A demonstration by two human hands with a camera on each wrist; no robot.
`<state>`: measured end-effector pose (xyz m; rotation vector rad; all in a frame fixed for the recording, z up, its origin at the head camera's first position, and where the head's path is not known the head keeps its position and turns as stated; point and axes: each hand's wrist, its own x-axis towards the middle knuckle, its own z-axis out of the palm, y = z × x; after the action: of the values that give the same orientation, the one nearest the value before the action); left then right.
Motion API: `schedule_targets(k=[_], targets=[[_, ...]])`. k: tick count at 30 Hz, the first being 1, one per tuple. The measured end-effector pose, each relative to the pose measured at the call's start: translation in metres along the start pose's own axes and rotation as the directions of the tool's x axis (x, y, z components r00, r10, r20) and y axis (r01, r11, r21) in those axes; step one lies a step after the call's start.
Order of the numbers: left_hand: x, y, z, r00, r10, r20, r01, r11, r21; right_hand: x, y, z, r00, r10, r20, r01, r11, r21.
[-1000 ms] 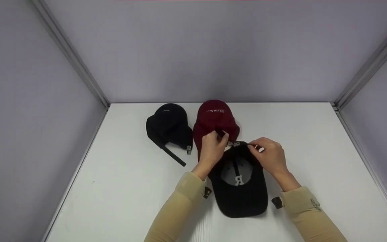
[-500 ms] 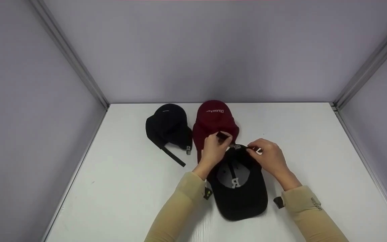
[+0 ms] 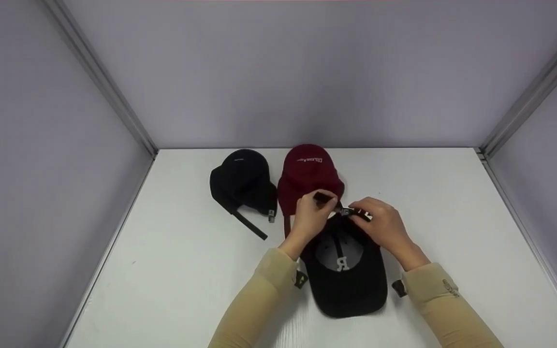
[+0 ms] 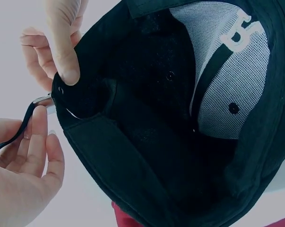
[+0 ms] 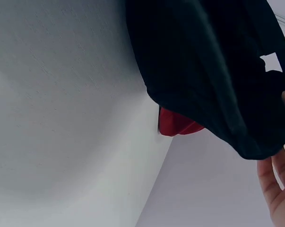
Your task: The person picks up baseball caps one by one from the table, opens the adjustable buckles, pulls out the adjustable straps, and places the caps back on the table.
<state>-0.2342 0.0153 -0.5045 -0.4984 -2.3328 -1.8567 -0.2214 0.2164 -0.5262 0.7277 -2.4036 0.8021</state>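
A black baseball cap point(image 3: 351, 295) lies with its inside up and its brim towards me, a white letter point(image 3: 343, 264) showing through its mesh front. My left hand point(image 3: 311, 220) pinches the cap's back strap point(image 4: 24, 125), whose dark end sticks up past the fingertips. My right hand point(image 3: 382, 222) grips the cap's back edge beside the metal buckle point(image 3: 346, 211), thumb on the inner side. In the left wrist view the strap runs through the buckle between both hands. The right wrist view shows the cap's side and fingers point(image 5: 270, 182) at its edge.
Behind my left hand a dark red cap point(image 3: 310, 169) lies on the white table point(image 3: 172, 270). Left of it is another black cap point(image 3: 244, 174), its strap point(image 3: 249, 224) hanging loose and its buckle point(image 3: 271, 216) separate. Grey walls point(image 3: 278, 72) enclose the back and sides.
My left hand has shifted slightly right with the strap. My right hand has moved a little left, closer to the buckle, and the cap's brim has shifted slightly towards me.
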Motion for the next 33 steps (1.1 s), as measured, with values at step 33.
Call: schedule_targets(k=[33], targets=[[-0.022,-0.028,-0.005,0.984,0.085,0.154,-0.125,0.954,0.273,-0.001,0.003,0.001,0.999,-0.011,-0.044,0.012,1.0,0.023]])
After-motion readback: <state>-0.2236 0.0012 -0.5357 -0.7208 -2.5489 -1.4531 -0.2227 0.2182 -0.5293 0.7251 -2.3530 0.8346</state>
